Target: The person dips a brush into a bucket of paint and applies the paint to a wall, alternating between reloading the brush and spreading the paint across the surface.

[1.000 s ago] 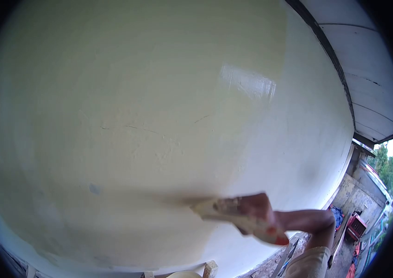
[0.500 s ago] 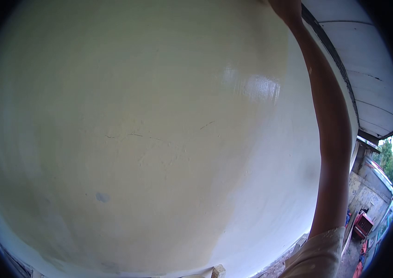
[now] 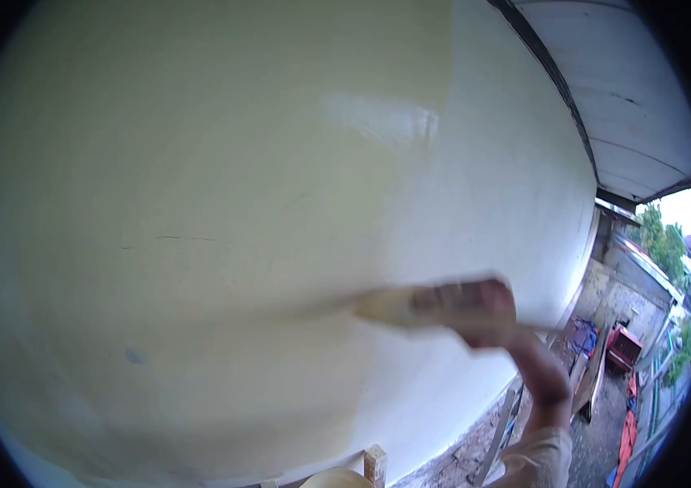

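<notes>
My right hand [image 3: 488, 313] is closed around a paintbrush [image 3: 390, 307], blurred by motion. Its pale yellow bristles point left, close in front of the wall [image 3: 240, 187]. Yellowish paint covers the left and middle of this wall, with a glossy wet patch [image 3: 394, 122] high up and a thin crack at mid-height. Farther right, the surface is paler and whitish. Below the brush, at the bottom edge, shows the rounded rim of a pale yellow container [image 3: 337, 478]. My left hand is out of view.
A wooden post end [image 3: 375, 465] stands beside the container. Overhead at right runs a white panelled roof [image 3: 606, 89] with a dark edge beam. Along the ground at right lie planks [image 3: 594, 374], a red crate-like box [image 3: 624, 348] and orange-red cloth [image 3: 627, 435].
My right arm has come down from the top of the wall to a bent position at mid-height, bringing the paintbrush into view. The view has shifted to the right.
</notes>
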The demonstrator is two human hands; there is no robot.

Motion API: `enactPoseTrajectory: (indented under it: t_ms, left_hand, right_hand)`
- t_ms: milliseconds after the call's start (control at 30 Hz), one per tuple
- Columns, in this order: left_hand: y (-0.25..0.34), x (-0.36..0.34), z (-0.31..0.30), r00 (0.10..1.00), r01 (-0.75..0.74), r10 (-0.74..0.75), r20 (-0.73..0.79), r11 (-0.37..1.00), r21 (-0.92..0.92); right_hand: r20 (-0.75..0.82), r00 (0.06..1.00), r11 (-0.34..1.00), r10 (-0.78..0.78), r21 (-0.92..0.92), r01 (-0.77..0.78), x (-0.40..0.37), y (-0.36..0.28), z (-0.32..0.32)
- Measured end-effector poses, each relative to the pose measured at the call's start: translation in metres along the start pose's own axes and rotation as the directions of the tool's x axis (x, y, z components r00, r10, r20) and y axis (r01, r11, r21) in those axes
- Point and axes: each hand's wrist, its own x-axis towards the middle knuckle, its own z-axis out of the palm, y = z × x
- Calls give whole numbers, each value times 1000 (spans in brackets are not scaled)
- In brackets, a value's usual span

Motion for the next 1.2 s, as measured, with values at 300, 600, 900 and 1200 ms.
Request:
enactPoseTrajectory:
  t_ms: [300,600,900,1200]
  left_hand:
    - [69,5,-16,999,-17,12,50,995,99]
    - [67,7,-14,1000,-3,1,28,997,79]
    - [62,5,-14,1000,3,-3,1,993,122]
    - [57,7,-18,1000,-14,13,11,987,162]
  right_hand:
    - [-742,602,954,-295,-193,229,149,131,-102]
    - [-454,877,973,-157,82,217,3,57,30]
    - [-647,761,983,-39,-161,-87,62,98,-36]
    - [-687,712,895,-146,-399,-202,65,149,-26]
